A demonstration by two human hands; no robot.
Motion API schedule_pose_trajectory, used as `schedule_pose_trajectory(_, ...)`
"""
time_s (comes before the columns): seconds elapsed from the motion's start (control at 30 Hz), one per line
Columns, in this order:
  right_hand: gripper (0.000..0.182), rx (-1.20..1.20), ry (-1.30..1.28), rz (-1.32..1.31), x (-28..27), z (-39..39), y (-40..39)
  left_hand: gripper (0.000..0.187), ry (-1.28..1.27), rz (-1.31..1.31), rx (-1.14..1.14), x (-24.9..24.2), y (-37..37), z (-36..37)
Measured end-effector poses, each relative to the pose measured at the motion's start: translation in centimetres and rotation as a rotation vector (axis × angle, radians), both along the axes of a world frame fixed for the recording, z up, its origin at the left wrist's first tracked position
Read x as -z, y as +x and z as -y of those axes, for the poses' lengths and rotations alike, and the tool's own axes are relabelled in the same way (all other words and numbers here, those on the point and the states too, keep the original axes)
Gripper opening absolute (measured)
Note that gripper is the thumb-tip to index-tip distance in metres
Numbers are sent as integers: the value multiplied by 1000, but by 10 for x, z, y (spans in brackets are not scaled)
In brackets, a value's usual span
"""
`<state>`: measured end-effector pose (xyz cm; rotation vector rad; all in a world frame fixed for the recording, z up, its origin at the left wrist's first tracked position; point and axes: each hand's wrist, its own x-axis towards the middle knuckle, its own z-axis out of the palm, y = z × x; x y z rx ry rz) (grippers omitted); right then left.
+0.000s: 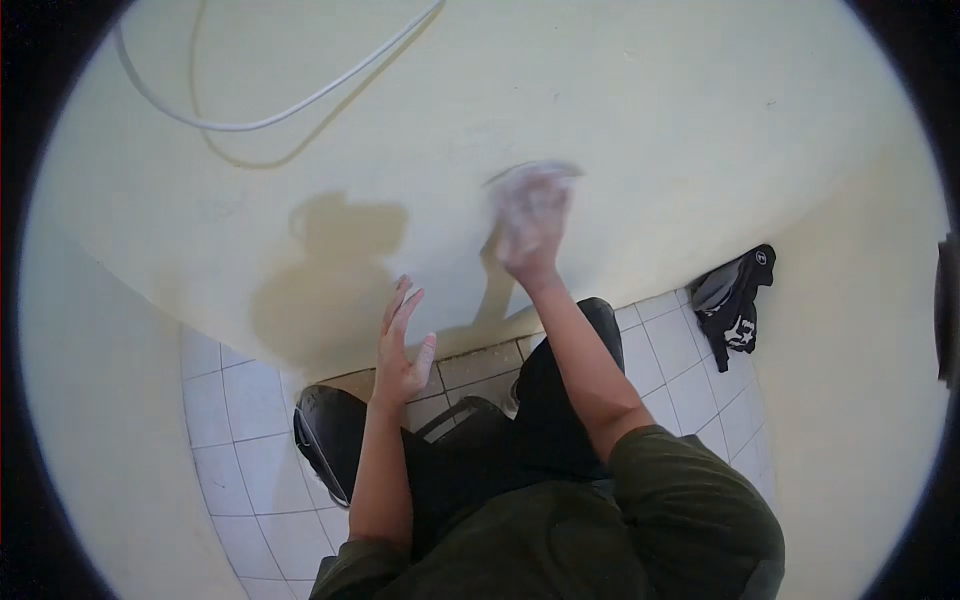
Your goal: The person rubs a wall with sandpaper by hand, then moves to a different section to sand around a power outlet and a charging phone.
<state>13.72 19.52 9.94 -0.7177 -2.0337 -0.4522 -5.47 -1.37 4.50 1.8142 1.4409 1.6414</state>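
Note:
My right hand (528, 232) is raised against the pale yellow wall (620, 110), blurred by motion, and presses a whitish cloth (535, 188) flat on the surface. My left hand (402, 345) is lower, with fingers spread and palm resting open against the same wall, holding nothing. Shadows of my head and arms fall on the wall to the left of the hands.
A white cable (270, 118) loops across the upper wall. A dark chair (330, 435) stands under me on the white tiled floor (235, 420). A dark bundle of clothing (735, 295) lies in the corner at right, where another wall meets.

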Motion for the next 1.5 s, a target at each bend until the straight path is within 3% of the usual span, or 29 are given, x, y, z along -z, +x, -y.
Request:
schedule_pose_trajectory(0.1, 56, -15, -144, -954, -23, -1, -27, 59, -7, -2, -4, 0, 1, 0)
schedule_pose_trajectory(0.13, 54, 86, -268, -1009, -24, 10, -37, 59, -8, -6, -5, 0, 1, 0)
schedule_pose_trajectory(0.17, 54, -232, -195, -1161, -11, 15, -66, 59, -6, -12, -4, -1, -1, -1)
schedule_pose_trajectory(0.23, 54, -464, 1, -757, 12, 21, -75, 59, -3, -24, -3, -1, -6, -3)
schedule_pose_trajectory(0.27, 55, -352, 91, -215, 24, 27, -51, 59, -5, -22, -6, 1, -5, -3)
schedule_pose_trajectory(0.33, 56, -120, 158, 163, 28, 22, -17, 60, -19, 2, -10, 3, -3, -2)
schedule_pose_trajectory(0.4, 58, 80, 132, -159, 23, -1, 1, 60, -38, -1, -24, 3, -2, -2)
schedule_pose_trajectory(0.47, 58, 101, -160, -906, 19, -25, 0, 59, -60, -32, -43, -1, -3, 1)
schedule_pose_trajectory(0.57, 57, 187, -95, -1019, 19, -29, -19, 58, -76, -3, -14, 4, -5, -2)
schedule_pose_trajectory(0.6, 56, -1, 71, -810, 24, -20, -27, 57, -68, -13, -10, 3, -5, -4)
schedule_pose_trajectory(0.67, 51, -158, 221, -116, 22, 2, -10, 56, -54, -28, -2, 4, -3, -8)
schedule_pose_trajectory(0.73, 50, -149, 253, 147, 20, -2, 17, 55, -64, -48, 7, 6, 0, -11)
schedule_pose_trajectory(0.8, 51, 11, 188, -34, 15, -28, 47, 55, -82, -60, 15, 7, 4, -11)
schedule_pose_trajectory(0.87, 55, -22, -125, -925, 2, -45, 43, 54, -108, -59, 21, 8, 11, -9)
schedule_pose_trajectory(0.93, 57, -177, -10, -1015, 9, -57, 27, 54, -135, -59, 32, 9, 15, -8)
schedule_pose_trajectory(1.07, 62, -263, 260, 8, 26, -47, 47, 55, -130, -119, 43, 14, 22, -15)
schedule_pose_trajectory(1.17, 58, -89, 161, -168, 19, -62, 81, 54, -155, -119, 60, 13, 30, -20)
schedule_pose_trajectory(1.27, 57, 65, 13, -924, 1, -77, 78, 52, -186, -128, 68, 11, 37, -21)
schedule_pose_trajectory(1.33, 59, 29, 46, -749, 0, -70, 70, 51, -191, -121, 72, 17, 40, -21)
schedule_pose_trajectory(1.4, 66, -48, 154, -16, 12, -37, 68, 50, -194, -124, 89, 16, 41, -19)
schedule_pose_trajectory(1.47, 67, -66, 251, 101, 7, -54, 92, 49, -187, -120, 102, 12, 42, -21)
schedule_pose_trajectory(1.5, 62, 0, 162, -64, 9, -57, 96, 50, -182, -116, 105, 12, 41, -23)
